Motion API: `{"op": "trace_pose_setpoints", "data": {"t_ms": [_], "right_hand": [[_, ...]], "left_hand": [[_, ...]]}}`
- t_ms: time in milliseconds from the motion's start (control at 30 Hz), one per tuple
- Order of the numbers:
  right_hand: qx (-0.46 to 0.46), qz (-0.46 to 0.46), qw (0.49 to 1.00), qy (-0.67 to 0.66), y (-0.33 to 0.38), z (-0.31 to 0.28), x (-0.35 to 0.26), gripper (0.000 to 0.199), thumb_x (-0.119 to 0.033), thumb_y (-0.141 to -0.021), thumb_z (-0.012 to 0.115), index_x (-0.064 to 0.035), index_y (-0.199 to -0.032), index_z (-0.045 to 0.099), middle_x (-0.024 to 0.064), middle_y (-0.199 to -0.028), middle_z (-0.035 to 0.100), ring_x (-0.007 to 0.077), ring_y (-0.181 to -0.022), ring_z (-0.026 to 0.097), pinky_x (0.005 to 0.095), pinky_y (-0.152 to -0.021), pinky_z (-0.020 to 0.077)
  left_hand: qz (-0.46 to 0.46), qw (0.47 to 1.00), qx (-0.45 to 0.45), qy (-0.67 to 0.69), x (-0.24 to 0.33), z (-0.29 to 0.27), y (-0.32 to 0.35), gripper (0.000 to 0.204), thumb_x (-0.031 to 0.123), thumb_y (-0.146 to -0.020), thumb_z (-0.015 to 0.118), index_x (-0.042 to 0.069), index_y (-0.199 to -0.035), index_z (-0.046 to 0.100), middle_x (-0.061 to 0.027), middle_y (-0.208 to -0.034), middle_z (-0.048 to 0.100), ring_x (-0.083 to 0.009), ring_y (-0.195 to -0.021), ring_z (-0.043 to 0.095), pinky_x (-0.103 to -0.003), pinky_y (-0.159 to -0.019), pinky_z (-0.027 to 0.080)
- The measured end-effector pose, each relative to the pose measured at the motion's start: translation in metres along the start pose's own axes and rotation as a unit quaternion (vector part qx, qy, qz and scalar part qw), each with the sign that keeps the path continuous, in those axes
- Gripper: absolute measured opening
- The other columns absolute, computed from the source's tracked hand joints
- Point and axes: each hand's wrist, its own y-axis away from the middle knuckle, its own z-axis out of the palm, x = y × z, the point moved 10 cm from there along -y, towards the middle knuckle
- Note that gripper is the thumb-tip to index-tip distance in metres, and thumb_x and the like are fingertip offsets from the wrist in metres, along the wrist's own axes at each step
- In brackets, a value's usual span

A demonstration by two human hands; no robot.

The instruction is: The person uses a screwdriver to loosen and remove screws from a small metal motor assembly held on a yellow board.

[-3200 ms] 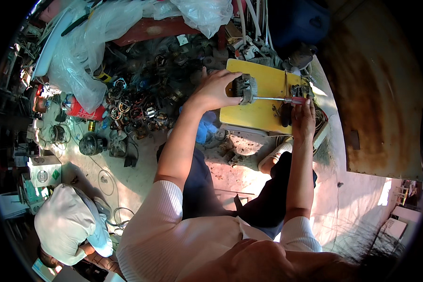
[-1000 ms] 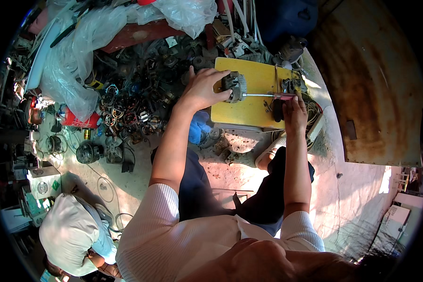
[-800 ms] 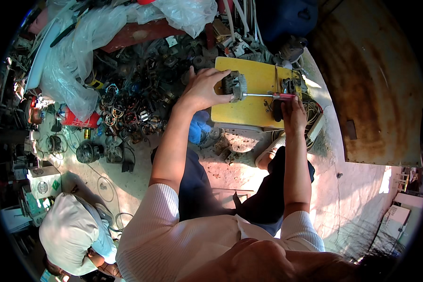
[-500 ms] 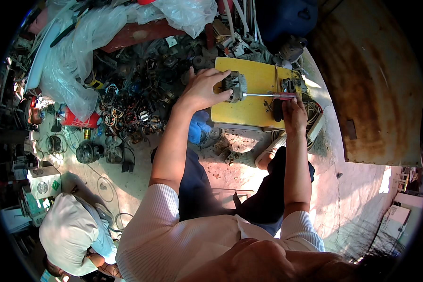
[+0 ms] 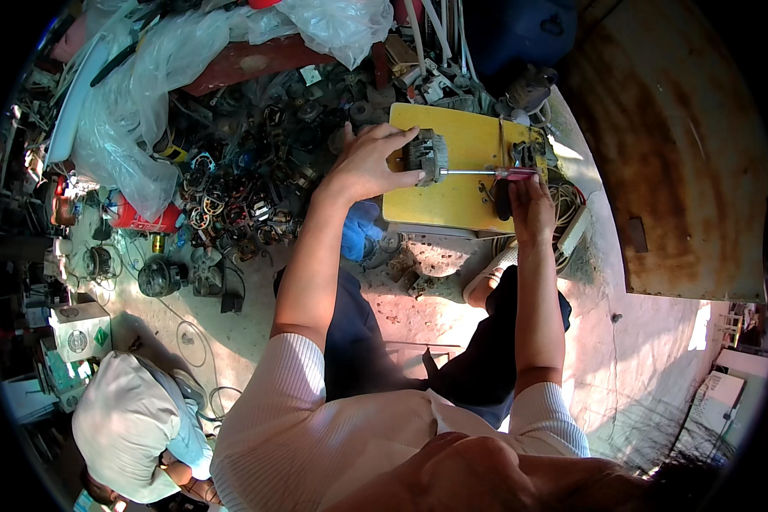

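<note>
On a yellow board (image 5: 468,198) in front of me, my left hand (image 5: 371,160) grips a grey finned metal motor part (image 5: 428,157) between thumb and fingers. My right hand (image 5: 533,203) has its fingers closed on the reddish handle of a screwdriver (image 5: 478,172). The screwdriver lies level, its shaft running left so that the tip meets the right side of the motor part. A dark rounded tool or part (image 5: 503,200) rests by my right fingers. Small metal pieces (image 5: 525,152) sit at the board's right end.
A heap of motor parts and wires (image 5: 239,196) spreads to the left, under clear plastic sheeting (image 5: 128,128). A blue cloth (image 5: 361,229) lies by the board's near left corner. Cable coils (image 5: 567,213) and a rusty metal sheet (image 5: 683,162) are at right. Another person (image 5: 132,427) crouches lower left.
Very little differs. The fingers of my right hand have shifted slightly at the screwdriver's handle; my left hand and the motor part stay in place.
</note>
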Motion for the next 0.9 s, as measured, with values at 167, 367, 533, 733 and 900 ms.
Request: {"op": "trace_pose_setpoints", "data": {"t_ms": [167,367,533,733,900], "right_hand": [[0.034,-0.002,0.999,0.039,0.007,0.004,-0.005,0.038,-0.020,-0.104,0.057,-0.0128,-0.141,0.052,0.0003,-0.114,0.065,0.0118,-0.100,0.065,0.0268,-0.089,0.0537],[0.016,-0.003,1.000,0.022,0.004,0.001,-0.003,0.038,-0.024,-0.103,0.059,-0.0147,-0.140,0.054,-0.0011,-0.114,0.065,0.0097,-0.100,0.064,0.0253,-0.085,0.0537],[0.037,-0.008,0.998,0.055,0.011,0.007,-0.008,0.039,-0.021,-0.104,0.057,-0.0109,-0.142,0.051,0.0011,-0.117,0.065,0.0124,-0.104,0.064,0.0266,-0.090,0.0533],[-0.009,-0.025,1.000,0.013,-0.004,-0.004,-0.003,0.041,-0.024,-0.104,0.058,-0.0135,-0.143,0.051,0.0023,-0.120,0.064,0.0148,-0.111,0.064,0.0258,-0.089,0.0519],[0.061,-0.012,0.996,0.066,0.022,0.017,-0.015,0.038,-0.019,-0.106,0.052,-0.0075,-0.142,0.050,0.0055,-0.122,0.063,0.0170,-0.112,0.064,0.0322,-0.098,0.0523]], "left_hand": [[-0.006,1.000,-0.002,0.007,-0.004,0.000,0.000,0.071,0.046,-0.083,0.072,0.022,-0.147,0.053,-0.0064,-0.138,0.055,-0.0258,-0.136,0.046,-0.062,-0.121,0.007],[-0.005,1.000,-0.005,0.005,0.000,0.000,0.000,0.072,0.047,-0.082,0.073,0.022,-0.146,0.053,-0.0062,-0.137,0.055,-0.0254,-0.136,0.046,-0.061,-0.121,0.007],[-0.008,1.000,-0.005,0.009,-0.003,0.000,0.000,0.075,0.047,-0.080,0.075,0.022,-0.147,0.052,-0.0065,-0.137,0.055,-0.0258,-0.136,0.046,-0.061,-0.121,0.007],[0.000,1.000,-0.011,0.006,0.002,0.000,0.000,0.076,0.047,-0.081,0.074,0.022,-0.148,0.051,-0.0066,-0.138,0.054,-0.0260,-0.136,0.045,-0.061,-0.121,0.007],[-0.010,1.000,-0.012,0.005,-0.004,0.002,0.001,0.076,0.047,-0.081,0.074,0.022,-0.149,0.050,-0.0068,-0.139,0.053,-0.0261,-0.137,0.045,-0.060,-0.121,0.007]]}}
